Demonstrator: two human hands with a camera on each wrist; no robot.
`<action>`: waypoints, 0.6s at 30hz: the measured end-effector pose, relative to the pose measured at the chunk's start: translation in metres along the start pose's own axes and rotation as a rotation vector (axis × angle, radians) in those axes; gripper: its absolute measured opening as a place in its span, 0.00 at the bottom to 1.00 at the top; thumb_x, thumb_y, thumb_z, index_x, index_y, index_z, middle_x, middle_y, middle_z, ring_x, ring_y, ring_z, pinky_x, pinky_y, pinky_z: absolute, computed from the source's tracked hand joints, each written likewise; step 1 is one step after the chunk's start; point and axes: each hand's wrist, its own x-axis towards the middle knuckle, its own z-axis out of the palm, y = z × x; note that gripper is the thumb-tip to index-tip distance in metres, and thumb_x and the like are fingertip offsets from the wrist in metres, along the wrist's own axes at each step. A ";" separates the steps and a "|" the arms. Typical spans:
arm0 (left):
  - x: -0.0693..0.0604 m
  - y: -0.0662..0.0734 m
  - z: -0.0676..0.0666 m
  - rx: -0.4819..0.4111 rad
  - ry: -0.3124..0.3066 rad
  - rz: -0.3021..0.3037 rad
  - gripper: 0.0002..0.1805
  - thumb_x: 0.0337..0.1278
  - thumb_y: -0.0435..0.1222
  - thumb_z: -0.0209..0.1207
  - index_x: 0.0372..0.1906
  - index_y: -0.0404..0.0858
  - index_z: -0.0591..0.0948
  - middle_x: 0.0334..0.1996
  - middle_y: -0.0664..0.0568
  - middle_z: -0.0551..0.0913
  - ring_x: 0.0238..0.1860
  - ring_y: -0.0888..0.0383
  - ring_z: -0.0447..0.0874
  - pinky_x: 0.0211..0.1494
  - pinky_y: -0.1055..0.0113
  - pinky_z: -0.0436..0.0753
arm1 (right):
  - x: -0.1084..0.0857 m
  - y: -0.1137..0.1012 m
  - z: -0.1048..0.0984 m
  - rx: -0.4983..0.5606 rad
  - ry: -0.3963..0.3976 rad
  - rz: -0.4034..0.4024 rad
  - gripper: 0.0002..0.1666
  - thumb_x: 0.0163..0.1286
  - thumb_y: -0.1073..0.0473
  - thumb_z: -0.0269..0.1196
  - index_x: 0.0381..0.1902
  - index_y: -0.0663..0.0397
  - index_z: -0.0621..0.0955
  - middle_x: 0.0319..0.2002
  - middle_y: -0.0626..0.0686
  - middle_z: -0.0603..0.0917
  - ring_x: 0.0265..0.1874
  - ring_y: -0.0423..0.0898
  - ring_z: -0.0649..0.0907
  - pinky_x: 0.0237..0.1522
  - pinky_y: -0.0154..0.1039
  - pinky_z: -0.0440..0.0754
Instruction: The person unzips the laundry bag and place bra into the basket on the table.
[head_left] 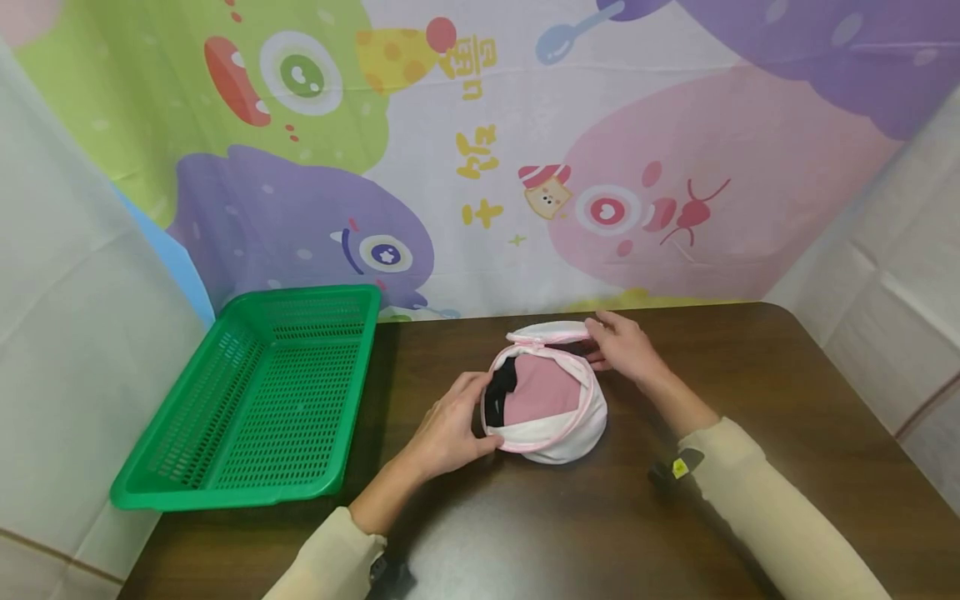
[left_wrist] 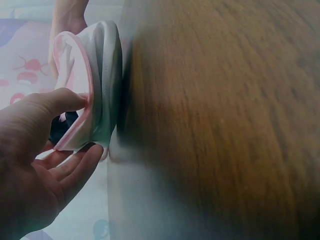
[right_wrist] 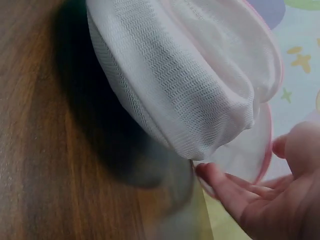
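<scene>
A round white mesh laundry bag (head_left: 573, 447) with pink trim stands on the table, its top unzipped. Inside lie a pink cloth (head_left: 540, 387) and a black cloth (head_left: 497, 398). The bag's lid flap (head_left: 551, 332) is folded back on the far side. My left hand (head_left: 448, 427) grips the left rim; in the left wrist view its thumb (left_wrist: 70, 100) lies on the pink edge, with the fingers against the bag below. At the flap's right end my right hand (head_left: 628, 346) pinches the edge. The right wrist view shows that hand (right_wrist: 272, 197) beside the mesh wall (right_wrist: 175, 80).
A green plastic basket (head_left: 352, 392) with slotted walls stands at the left of the brown wooden table (head_left: 540, 542). Behind the table hangs a cartoon-printed cloth (head_left: 495, 275). Pale wall panels (head_left: 900, 275) flank both sides.
</scene>
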 end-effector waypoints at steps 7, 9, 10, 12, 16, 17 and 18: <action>0.000 -0.001 0.000 -0.004 -0.008 -0.002 0.50 0.56 0.38 0.82 0.82 0.32 0.72 0.77 0.38 0.77 0.69 0.39 0.87 0.71 0.34 0.86 | -0.004 0.002 0.002 -0.151 -0.081 0.035 0.43 0.94 0.43 0.47 0.92 0.63 0.55 0.62 0.75 0.89 0.43 0.49 0.93 0.46 0.39 0.94; 0.000 -0.001 0.000 -0.009 -0.012 -0.008 0.50 0.57 0.38 0.81 0.83 0.32 0.72 0.77 0.38 0.77 0.69 0.38 0.86 0.72 0.34 0.85 | -0.004 0.002 0.003 -0.159 -0.082 0.028 0.42 0.94 0.43 0.47 0.91 0.63 0.56 0.61 0.75 0.89 0.45 0.50 0.93 0.47 0.40 0.95; 0.000 -0.001 0.000 -0.011 -0.012 -0.010 0.50 0.57 0.39 0.81 0.83 0.32 0.72 0.77 0.38 0.77 0.70 0.38 0.86 0.73 0.34 0.85 | -0.005 0.002 0.003 -0.164 -0.080 0.024 0.42 0.94 0.43 0.47 0.91 0.63 0.56 0.61 0.75 0.89 0.45 0.51 0.93 0.47 0.41 0.95; 0.000 0.000 -0.001 -0.011 -0.010 -0.011 0.50 0.57 0.39 0.82 0.82 0.32 0.72 0.77 0.38 0.77 0.70 0.38 0.86 0.73 0.34 0.85 | -0.004 0.003 0.002 -0.168 -0.076 0.021 0.42 0.94 0.43 0.47 0.91 0.64 0.57 0.60 0.75 0.89 0.44 0.51 0.93 0.46 0.41 0.95; 0.000 0.001 -0.002 -0.016 0.000 -0.008 0.51 0.56 0.40 0.82 0.83 0.34 0.72 0.76 0.40 0.78 0.71 0.39 0.85 0.73 0.34 0.85 | -0.004 0.003 0.000 -0.153 -0.064 0.017 0.41 0.94 0.44 0.48 0.90 0.65 0.60 0.57 0.74 0.90 0.40 0.47 0.92 0.44 0.41 0.95; 0.000 0.001 -0.003 -0.016 0.005 -0.006 0.51 0.56 0.40 0.82 0.83 0.34 0.72 0.76 0.40 0.78 0.70 0.40 0.86 0.72 0.34 0.85 | -0.004 0.003 -0.001 -0.145 -0.060 0.017 0.41 0.94 0.44 0.48 0.89 0.65 0.60 0.56 0.74 0.91 0.39 0.46 0.92 0.44 0.41 0.95; 0.001 0.001 -0.004 -0.019 0.009 -0.006 0.52 0.55 0.40 0.82 0.84 0.35 0.72 0.75 0.40 0.78 0.70 0.40 0.86 0.71 0.34 0.86 | -0.004 0.003 -0.002 -0.136 -0.056 0.017 0.40 0.94 0.44 0.48 0.89 0.65 0.61 0.55 0.74 0.91 0.37 0.44 0.92 0.43 0.40 0.95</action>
